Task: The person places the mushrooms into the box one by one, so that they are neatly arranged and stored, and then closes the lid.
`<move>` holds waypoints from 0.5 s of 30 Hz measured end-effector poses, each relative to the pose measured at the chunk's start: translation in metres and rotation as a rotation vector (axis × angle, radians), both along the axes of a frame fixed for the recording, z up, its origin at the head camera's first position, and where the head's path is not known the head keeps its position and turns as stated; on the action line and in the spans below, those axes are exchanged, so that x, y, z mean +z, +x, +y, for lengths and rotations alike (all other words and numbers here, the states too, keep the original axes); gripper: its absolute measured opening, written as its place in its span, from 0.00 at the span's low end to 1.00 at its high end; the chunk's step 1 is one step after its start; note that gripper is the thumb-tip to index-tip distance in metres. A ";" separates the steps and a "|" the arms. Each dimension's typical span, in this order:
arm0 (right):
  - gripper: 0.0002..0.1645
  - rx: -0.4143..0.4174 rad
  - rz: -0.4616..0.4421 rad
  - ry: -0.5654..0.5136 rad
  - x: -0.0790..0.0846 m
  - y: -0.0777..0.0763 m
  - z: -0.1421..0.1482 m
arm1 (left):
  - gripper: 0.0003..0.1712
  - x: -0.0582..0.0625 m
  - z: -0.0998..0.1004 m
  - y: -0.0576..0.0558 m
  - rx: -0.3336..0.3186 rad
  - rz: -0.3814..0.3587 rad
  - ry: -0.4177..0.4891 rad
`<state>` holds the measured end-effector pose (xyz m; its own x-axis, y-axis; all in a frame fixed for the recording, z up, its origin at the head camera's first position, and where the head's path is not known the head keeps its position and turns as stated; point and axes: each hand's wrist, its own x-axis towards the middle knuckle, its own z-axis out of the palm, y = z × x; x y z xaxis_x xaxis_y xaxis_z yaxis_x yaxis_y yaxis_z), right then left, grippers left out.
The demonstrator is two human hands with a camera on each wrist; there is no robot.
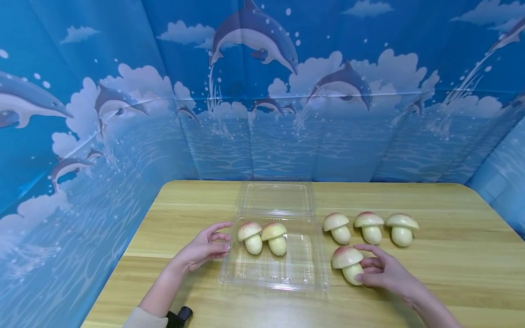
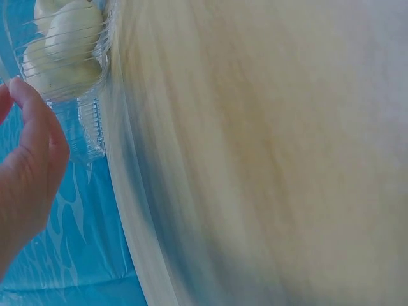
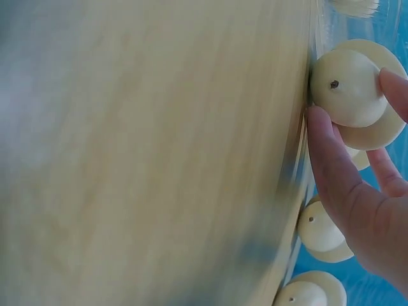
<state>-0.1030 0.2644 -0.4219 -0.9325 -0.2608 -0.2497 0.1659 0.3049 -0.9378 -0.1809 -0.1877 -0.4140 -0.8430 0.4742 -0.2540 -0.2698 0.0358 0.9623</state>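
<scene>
A clear plastic clamshell box (image 1: 301, 269) lies on the table with its lid folded back. Inside, at the left, two mushroom figures (image 1: 250, 231) with pale stems and pink-tinged caps lean side by side. My left hand (image 1: 202, 249) is at the box's left edge, thumb and fingers apart, fingertips right at the rim. Just right of the box, my right hand (image 1: 383, 272) holds another mushroom figure (image 1: 346, 258) by its stem between thumb and fingers, cap up and tilted left. The right wrist view shows that figure's rounded stem end (image 3: 350, 95) with a small dark spot.
Behind my right hand, three more mushroom figures (image 1: 370, 226) stand in a row on the wooden table (image 1: 459, 255). The open lid (image 1: 276, 199) reaches the table's back edge. A blue dolphin-print curtain (image 1: 279, 141) hangs behind and at the sides.
</scene>
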 end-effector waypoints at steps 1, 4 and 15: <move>0.43 0.002 -0.003 -0.004 0.000 0.000 0.000 | 0.41 0.000 0.000 0.000 0.000 0.001 0.000; 0.43 0.005 -0.008 -0.011 0.000 -0.001 -0.001 | 0.41 0.000 0.000 0.000 0.000 0.000 0.001; 0.34 0.014 -0.018 -0.056 -0.001 -0.003 -0.001 | 0.41 0.001 0.000 0.000 0.001 -0.006 0.002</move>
